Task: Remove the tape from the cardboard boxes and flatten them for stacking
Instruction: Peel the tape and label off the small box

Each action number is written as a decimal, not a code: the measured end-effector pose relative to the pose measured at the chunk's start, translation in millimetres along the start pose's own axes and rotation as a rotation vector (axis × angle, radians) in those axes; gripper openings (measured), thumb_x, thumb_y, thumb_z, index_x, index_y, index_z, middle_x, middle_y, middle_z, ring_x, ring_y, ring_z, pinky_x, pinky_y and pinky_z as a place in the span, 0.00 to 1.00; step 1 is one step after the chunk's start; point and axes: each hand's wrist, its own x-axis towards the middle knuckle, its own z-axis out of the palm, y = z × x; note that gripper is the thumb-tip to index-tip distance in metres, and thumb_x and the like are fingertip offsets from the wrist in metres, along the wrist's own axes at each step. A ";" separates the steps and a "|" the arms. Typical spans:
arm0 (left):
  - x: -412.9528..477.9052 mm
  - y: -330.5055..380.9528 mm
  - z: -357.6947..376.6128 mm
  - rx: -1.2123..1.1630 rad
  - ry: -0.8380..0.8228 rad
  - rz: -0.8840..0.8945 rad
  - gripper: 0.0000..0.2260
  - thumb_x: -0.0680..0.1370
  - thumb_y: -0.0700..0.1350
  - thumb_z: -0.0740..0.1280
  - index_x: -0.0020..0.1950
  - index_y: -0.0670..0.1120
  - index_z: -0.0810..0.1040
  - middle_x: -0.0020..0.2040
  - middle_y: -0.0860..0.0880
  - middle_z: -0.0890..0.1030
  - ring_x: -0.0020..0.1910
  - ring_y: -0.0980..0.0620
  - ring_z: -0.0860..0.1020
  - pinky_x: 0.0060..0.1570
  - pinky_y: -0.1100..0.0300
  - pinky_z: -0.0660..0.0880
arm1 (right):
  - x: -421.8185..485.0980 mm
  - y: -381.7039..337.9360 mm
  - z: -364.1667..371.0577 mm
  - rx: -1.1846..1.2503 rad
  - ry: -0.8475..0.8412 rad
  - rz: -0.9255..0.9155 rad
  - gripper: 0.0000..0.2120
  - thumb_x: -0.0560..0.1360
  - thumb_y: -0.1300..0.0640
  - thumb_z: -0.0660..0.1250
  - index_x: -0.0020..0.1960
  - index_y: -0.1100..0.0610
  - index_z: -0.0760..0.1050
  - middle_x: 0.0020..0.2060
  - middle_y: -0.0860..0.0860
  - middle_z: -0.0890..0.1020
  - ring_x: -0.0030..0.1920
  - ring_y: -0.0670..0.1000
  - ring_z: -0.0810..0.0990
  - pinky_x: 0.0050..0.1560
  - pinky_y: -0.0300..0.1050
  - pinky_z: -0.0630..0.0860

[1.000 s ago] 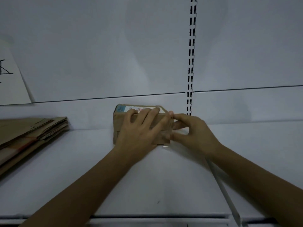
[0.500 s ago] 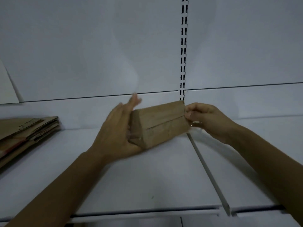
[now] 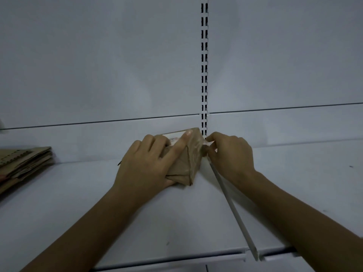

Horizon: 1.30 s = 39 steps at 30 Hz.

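While our left hand (image 3: 146,163) grips the small cardboard box (image 3: 187,163) on the white shelf (image 3: 98,213),
our right hand (image 3: 229,156) pinches its tape (image 3: 208,142) at the upper corner; flattened boxes (image 3: 21,163) lie far left.

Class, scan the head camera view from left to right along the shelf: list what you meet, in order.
Stack of flattened cardboard → left hand → small cardboard box → right hand, pinching at the box's right end.
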 end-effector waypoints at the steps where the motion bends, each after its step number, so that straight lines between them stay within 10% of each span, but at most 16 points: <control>1: 0.3 -1.0 0.3 0.002 -0.010 -0.029 0.34 0.74 0.66 0.59 0.72 0.45 0.68 0.44 0.43 0.78 0.37 0.43 0.74 0.35 0.54 0.68 | 0.3 -1.0 -1.7 0.014 -0.002 -0.028 0.10 0.79 0.52 0.60 0.57 0.52 0.77 0.44 0.49 0.85 0.44 0.53 0.81 0.51 0.45 0.71; 6: -9.1 -13.6 9.4 0.172 -0.091 -0.117 0.38 0.68 0.62 0.72 0.73 0.48 0.64 0.45 0.41 0.78 0.41 0.40 0.76 0.38 0.50 0.70 | -9.6 -17.3 -13.9 0.391 0.091 -0.172 0.05 0.68 0.57 0.66 0.42 0.53 0.80 0.31 0.42 0.79 0.31 0.40 0.74 0.45 0.45 0.73; 10: -14.9 -28.6 3.3 0.116 -0.118 -0.246 0.38 0.70 0.67 0.61 0.75 0.48 0.63 0.48 0.42 0.78 0.44 0.41 0.75 0.40 0.50 0.68 | -13.1 -31.1 -21.8 0.524 0.119 -0.281 0.08 0.69 0.51 0.62 0.39 0.54 0.78 0.31 0.44 0.79 0.33 0.44 0.75 0.45 0.47 0.72; 17: -17.5 -35.5 -0.8 0.022 -0.109 -0.414 0.39 0.68 0.66 0.59 0.75 0.48 0.62 0.50 0.44 0.77 0.46 0.42 0.75 0.43 0.51 0.69 | 0.5 -2.8 -15.2 0.813 0.282 0.245 0.08 0.80 0.55 0.60 0.53 0.49 0.77 0.52 0.47 0.80 0.52 0.42 0.77 0.48 0.27 0.70; 22: -18.4 -35.2 2.0 -0.009 -0.082 -0.417 0.37 0.66 0.63 0.66 0.71 0.46 0.69 0.54 0.44 0.77 0.49 0.42 0.76 0.46 0.51 0.69 | 6.9 0.6 -8.9 0.970 0.160 0.586 0.21 0.80 0.50 0.59 0.73 0.45 0.63 0.74 0.46 0.61 0.71 0.46 0.62 0.71 0.45 0.60; 25: -23.4 -41.1 1.2 0.008 -0.053 -0.369 0.37 0.67 0.63 0.64 0.72 0.47 0.68 0.57 0.45 0.77 0.52 0.43 0.75 0.48 0.50 0.67 | 9.9 15.2 -18.6 0.998 0.127 0.787 0.22 0.79 0.53 0.62 0.73 0.50 0.64 0.70 0.51 0.69 0.67 0.52 0.69 0.64 0.45 0.64; 30: -19.3 -31.8 5.6 0.091 -0.040 -0.222 0.35 0.71 0.64 0.63 0.73 0.47 0.67 0.57 0.45 0.78 0.52 0.45 0.76 0.50 0.50 0.66 | 6.7 -2.0 -31.2 1.323 -0.016 0.475 0.03 0.75 0.57 0.68 0.45 0.57 0.79 0.32 0.49 0.83 0.34 0.47 0.81 0.44 0.43 0.76; 35: -17.0 -26.9 4.1 0.119 -0.047 -0.172 0.35 0.70 0.63 0.66 0.72 0.45 0.69 0.56 0.45 0.79 0.52 0.44 0.78 0.48 0.50 0.68 | -0.9 -22.7 -30.1 1.612 -0.519 0.217 0.12 0.70 0.57 0.69 0.53 0.55 0.78 0.44 0.54 0.85 0.42 0.52 0.84 0.41 0.40 0.79; 39: -12.8 -17.9 1.2 0.119 0.044 -0.131 0.32 0.72 0.64 0.66 0.69 0.45 0.72 0.54 0.45 0.80 0.49 0.45 0.79 0.45 0.52 0.68 | -4.0 -27.6 -22.9 1.436 -0.471 0.188 0.14 0.72 0.64 0.69 0.56 0.54 0.76 0.47 0.52 0.85 0.44 0.51 0.84 0.40 0.38 0.79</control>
